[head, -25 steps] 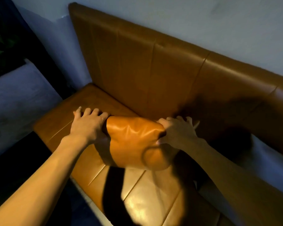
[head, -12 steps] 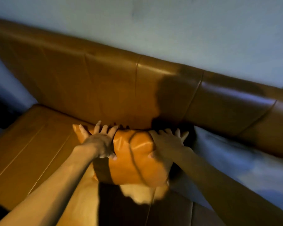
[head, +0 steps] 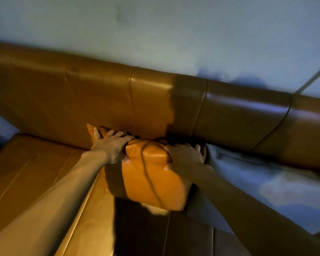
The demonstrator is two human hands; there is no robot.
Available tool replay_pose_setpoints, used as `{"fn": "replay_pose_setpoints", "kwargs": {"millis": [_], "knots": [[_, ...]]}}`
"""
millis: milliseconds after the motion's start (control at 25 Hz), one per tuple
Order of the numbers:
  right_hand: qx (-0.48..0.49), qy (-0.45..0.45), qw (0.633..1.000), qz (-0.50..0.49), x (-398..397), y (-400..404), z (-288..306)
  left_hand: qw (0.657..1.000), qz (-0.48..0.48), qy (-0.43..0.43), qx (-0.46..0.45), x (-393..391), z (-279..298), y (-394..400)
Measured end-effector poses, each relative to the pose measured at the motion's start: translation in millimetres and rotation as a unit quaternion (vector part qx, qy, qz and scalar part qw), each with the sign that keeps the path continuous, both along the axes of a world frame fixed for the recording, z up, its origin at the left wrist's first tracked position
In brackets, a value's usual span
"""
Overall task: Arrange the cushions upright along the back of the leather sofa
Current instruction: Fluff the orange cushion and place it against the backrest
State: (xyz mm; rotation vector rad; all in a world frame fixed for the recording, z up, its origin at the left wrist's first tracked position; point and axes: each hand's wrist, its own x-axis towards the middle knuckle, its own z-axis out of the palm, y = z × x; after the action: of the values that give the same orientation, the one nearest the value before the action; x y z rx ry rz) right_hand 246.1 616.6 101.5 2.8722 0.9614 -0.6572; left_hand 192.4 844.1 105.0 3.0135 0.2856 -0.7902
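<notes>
Cushion [head: 151, 172] of tan leather held between both hands at the foot of the sofa backrest [head: 100, 100], its top edge pressed toward that backrest and its lower edge out over the seat [head: 35, 172] — leaning, not yet fully upright. Left hand [head: 112, 146] clamped on the upper left corner, fingers [head: 118, 134] curled over the top edge, thumb on the front face. Right hand [head: 185, 157] gripping the upper right corner, fingers tucked behind, thumb pinching the front. Long axis lying roughly along the backrest, both hands equally near, one at each end. Pale blue cloth [head: 257, 182] just beside the right hand, touching the cushion's right side — likely to get in the way. Judged next: bottom edge pushed back under the top, then let go.
</notes>
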Motion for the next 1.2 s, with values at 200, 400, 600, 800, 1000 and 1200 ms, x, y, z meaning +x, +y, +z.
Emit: {"fn": "replay_pose_setpoints", "kwargs": {"millis": [200, 400, 600, 800, 1000, 1200], "knots": [[0.027, 0.048, 0.998, -0.021, 18, -11, -17, 1.000, 0.011, 0.002, 0.020, 18, -15, -12], [0.052, 0.005, 0.998, -0.027, 10, -9, -18, 0.998, 0.003, 0.059, -0.025, 26, -12, -36], [0.051, 0.018, 0.998, -0.041, 5, 1, -22, 0.999, -0.006, 0.007, -0.049, 27, -19, -47], [0.090, 0.013, 0.994, -0.053, 6, -3, -31, 0.997, -0.006, -0.047, -0.058, 18, -28, -49], [0.126, 0.009, 0.991, -0.041, 6, -8, -19, 0.997, 0.009, -0.064, -0.050, 16, -12, -49], [0.147, -0.048, 0.987, -0.032, 1, -2, -6, 0.995, 0.032, -0.081, -0.044, 14, 2, -40]]}}
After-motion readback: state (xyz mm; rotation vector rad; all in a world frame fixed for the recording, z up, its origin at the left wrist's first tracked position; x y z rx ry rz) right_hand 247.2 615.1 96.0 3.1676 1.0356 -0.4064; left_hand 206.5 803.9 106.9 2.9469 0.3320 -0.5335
